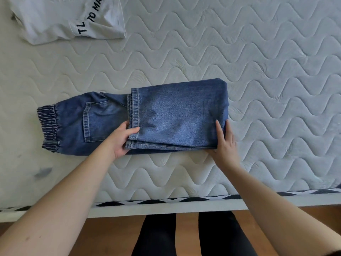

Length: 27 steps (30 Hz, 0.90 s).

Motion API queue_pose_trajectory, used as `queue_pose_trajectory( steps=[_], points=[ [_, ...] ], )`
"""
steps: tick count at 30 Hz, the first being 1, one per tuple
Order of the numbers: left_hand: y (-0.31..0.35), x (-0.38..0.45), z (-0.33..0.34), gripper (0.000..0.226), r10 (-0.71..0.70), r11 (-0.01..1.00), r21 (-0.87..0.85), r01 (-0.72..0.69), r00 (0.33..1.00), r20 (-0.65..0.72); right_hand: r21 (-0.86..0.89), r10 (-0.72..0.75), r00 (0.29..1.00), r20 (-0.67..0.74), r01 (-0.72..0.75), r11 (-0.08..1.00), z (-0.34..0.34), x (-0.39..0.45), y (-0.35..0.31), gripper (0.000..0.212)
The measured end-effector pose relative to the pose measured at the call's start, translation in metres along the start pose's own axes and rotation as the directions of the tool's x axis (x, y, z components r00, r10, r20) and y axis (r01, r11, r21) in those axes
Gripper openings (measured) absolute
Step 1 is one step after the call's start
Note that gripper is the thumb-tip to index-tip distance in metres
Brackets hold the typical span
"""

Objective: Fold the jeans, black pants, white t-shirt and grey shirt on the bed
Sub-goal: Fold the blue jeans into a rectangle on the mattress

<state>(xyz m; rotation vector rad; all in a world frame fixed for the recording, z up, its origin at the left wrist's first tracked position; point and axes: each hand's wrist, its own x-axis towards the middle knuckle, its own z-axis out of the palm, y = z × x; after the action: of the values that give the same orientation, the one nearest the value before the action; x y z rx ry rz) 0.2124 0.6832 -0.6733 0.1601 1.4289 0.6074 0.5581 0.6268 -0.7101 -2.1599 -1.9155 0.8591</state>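
Note:
Blue jeans lie across the middle of the quilted mattress, legs doubled back over the seat, elastic waistband at the left. My left hand grips the leg hems at the near edge, thumb on top. My right hand holds the folded end at the right, fingers upright against the denim. A white t-shirt with black lettering lies folded at the far left. Black pants and grey shirt are out of view.
The mattress's near edge carries a black-and-white trim. Below it are a wooden floor and my legs in black. A dark smudge marks the mattress near left.

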Motion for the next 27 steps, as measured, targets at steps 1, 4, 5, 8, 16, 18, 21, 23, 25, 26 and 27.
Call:
queue_pose_trajectory(
  steps=[1, 4, 5, 8, 16, 18, 21, 23, 25, 26, 27],
  points=[
    [0.000, 0.000, -0.001, 0.046, 0.002, 1.000, -0.012, -0.002, 1.000, 0.002, 0.059, 0.012, 1.000, -0.014, -0.011, 0.998, 0.000, 0.000, 0.003, 0.102],
    [-0.001, 0.002, -0.002, 0.045, 0.018, 1.000, -0.002, -0.018, 0.999, -0.040, 0.271, 0.082, 0.997, -0.003, -0.078, 0.959, -0.002, -0.004, 0.016, 0.097],
    [-0.003, 0.004, -0.003, 0.045, 0.024, 1.000, 0.013, -0.023, 0.997, -0.067, 0.340, 0.110, 0.994, -0.002, -0.103, 0.935, -0.003, -0.005, 0.020, 0.092],
    [-0.014, 0.008, -0.004, 0.048, 0.052, 0.994, 0.099, -0.037, 0.986, -0.157, 0.428, 0.239, 0.971, -0.002, -0.215, 0.878, -0.006, -0.004, 0.027, 0.083],
    [-0.039, 0.017, -0.009, 0.048, 0.219, 0.937, 0.321, -0.138, 0.948, -0.232, 0.476, 0.366, 0.930, -0.030, -0.308, 0.823, -0.007, -0.006, 0.025, 0.051],
    [-0.040, 0.017, -0.006, 0.043, 0.258, 0.923, 0.348, -0.162, 0.934, -0.249, 0.561, 0.410, 0.912, -0.015, -0.332, 0.758, -0.006, -0.008, 0.025, 0.034],
    [-0.042, 0.015, 0.001, 0.042, 0.329, 0.886, 0.415, -0.206, 0.910, -0.250, 0.713, 0.482, 0.875, 0.045, -0.366, 0.598, 0.001, -0.011, 0.028, 0.024],
    [-0.044, 0.013, 0.006, 0.044, 0.365, 0.850, 0.484, -0.209, 0.895, -0.255, 0.759, 0.519, 0.850, 0.092, -0.397, 0.516, 0.002, -0.011, 0.031, 0.027],
    [-0.043, 0.011, 0.010, 0.046, 0.391, 0.806, 0.561, -0.189, 0.881, -0.266, 0.755, 0.536, 0.833, 0.138, -0.439, 0.487, -0.001, -0.010, 0.033, 0.030],
    [-0.041, 0.010, 0.012, 0.048, 0.402, 0.769, 0.618, -0.166, 0.877, -0.265, 0.733, 0.533, 0.832, 0.153, -0.458, 0.503, -0.003, -0.009, 0.033, 0.034],
    [-0.038, 0.009, 0.015, 0.053, 0.409, 0.717, 0.684, -0.131, 0.874, -0.261, 0.707, 0.523, 0.837, 0.160, -0.466, 0.531, -0.006, -0.009, 0.033, 0.039]
  ],
)
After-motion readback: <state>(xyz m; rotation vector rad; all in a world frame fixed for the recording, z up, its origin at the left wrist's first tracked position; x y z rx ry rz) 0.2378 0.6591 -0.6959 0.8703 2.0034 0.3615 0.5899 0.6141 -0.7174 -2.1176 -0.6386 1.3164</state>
